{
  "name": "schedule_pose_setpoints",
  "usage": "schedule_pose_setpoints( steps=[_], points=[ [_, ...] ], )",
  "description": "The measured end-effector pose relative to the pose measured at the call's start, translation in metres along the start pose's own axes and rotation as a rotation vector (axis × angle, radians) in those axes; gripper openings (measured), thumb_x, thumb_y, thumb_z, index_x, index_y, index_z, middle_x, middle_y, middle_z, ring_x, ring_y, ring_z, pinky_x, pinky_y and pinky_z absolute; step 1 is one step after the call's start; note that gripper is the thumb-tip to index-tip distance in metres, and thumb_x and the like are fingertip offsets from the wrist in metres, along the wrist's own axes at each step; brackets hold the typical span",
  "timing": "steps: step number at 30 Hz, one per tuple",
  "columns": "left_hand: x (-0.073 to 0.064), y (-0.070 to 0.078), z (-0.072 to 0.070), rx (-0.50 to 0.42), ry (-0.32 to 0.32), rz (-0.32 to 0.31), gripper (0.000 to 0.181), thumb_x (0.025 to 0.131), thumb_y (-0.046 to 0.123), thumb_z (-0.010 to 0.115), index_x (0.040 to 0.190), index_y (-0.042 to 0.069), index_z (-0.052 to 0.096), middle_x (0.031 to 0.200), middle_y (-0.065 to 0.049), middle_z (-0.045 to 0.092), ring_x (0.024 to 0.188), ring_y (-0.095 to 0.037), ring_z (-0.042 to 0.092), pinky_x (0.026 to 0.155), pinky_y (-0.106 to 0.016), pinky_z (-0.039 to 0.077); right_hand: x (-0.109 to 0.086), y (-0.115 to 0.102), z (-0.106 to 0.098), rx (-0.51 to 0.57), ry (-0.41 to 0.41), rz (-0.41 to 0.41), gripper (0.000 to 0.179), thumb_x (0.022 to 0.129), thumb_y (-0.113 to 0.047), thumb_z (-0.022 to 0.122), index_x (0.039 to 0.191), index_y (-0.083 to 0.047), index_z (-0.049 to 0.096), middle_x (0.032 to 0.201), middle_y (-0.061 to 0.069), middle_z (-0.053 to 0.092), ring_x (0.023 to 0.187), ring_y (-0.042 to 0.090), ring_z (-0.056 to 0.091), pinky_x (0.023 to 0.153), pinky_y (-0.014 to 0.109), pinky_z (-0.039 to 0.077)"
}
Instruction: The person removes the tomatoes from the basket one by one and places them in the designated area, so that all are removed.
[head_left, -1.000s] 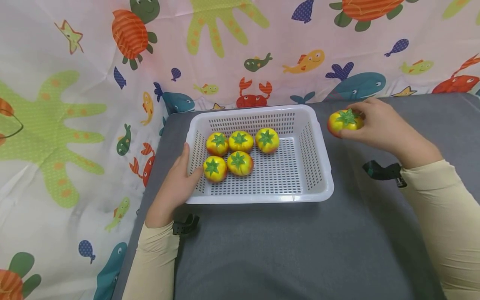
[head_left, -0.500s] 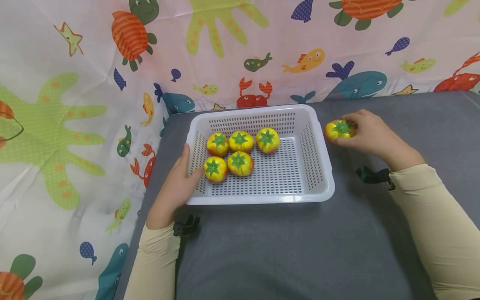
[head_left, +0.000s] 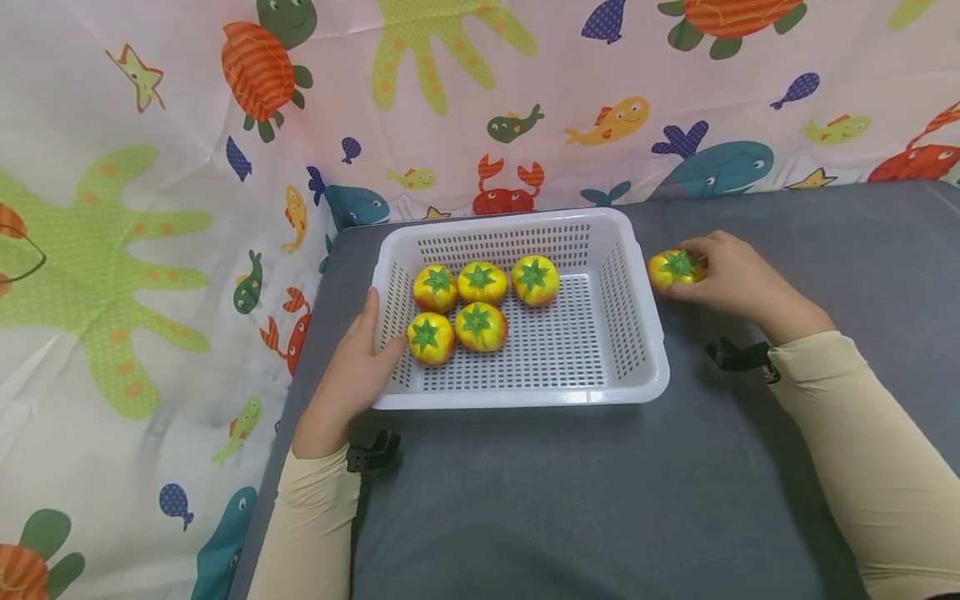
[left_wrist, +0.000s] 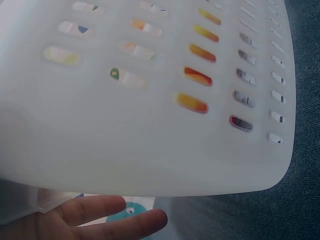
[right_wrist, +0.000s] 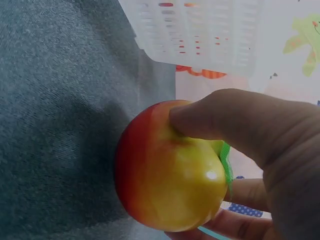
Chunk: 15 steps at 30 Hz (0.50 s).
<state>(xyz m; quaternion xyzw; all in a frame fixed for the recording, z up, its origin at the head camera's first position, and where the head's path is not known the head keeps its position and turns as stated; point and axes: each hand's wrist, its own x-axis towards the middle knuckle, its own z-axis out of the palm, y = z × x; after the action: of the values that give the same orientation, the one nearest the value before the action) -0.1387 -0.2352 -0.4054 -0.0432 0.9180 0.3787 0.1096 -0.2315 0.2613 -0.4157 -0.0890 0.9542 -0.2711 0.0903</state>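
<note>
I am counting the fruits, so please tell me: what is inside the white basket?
The white basket holds five yellow-and-red fruits. Its perforated floor shows around them; what lies directly beneath them is covered and cannot be seen.

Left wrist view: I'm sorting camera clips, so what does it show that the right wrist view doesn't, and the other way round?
Only left wrist: the left hand, two fingers showing below the basket.

Only right wrist: the right hand gripping a red and yellow fruit.

Both: the basket, grey table and printed cloth.
</note>
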Motion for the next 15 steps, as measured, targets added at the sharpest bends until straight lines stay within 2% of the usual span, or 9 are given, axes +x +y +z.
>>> schedule_pose_setpoints(
  steps=[6,15],
  points=[
    [-0.0013,0.0008,-0.0008,0.003,0.009,-0.001,0.09,0.105,0.037,0.058,0.167,0.038,-0.007,0.174,-0.012,0.019,0.122,-0.042,0.064,0.08,-0.05,0.064,0.0012,-0.0043,0.006,-0.012,0.006,-0.016,0.088,0.088,-0.046,0.083,0.144,0.014,0.051,0.131,0.034,0.052,0.112,0.046,0.051,0.093,0.063,0.054],
    [-0.0013,0.0023,0.0013,-0.011,0.009,0.014,0.09,0.105,0.038,0.058,0.167,0.039,-0.007,0.174,-0.011,0.02,0.121,-0.042,0.066,0.078,-0.049,0.064,-0.0014,-0.0035,0.0067,-0.015,0.031,-0.043,0.082,0.088,-0.041,0.083,0.143,0.013,0.054,0.126,0.031,0.053,0.109,0.045,0.053,0.091,0.062,0.055]
  ],
)
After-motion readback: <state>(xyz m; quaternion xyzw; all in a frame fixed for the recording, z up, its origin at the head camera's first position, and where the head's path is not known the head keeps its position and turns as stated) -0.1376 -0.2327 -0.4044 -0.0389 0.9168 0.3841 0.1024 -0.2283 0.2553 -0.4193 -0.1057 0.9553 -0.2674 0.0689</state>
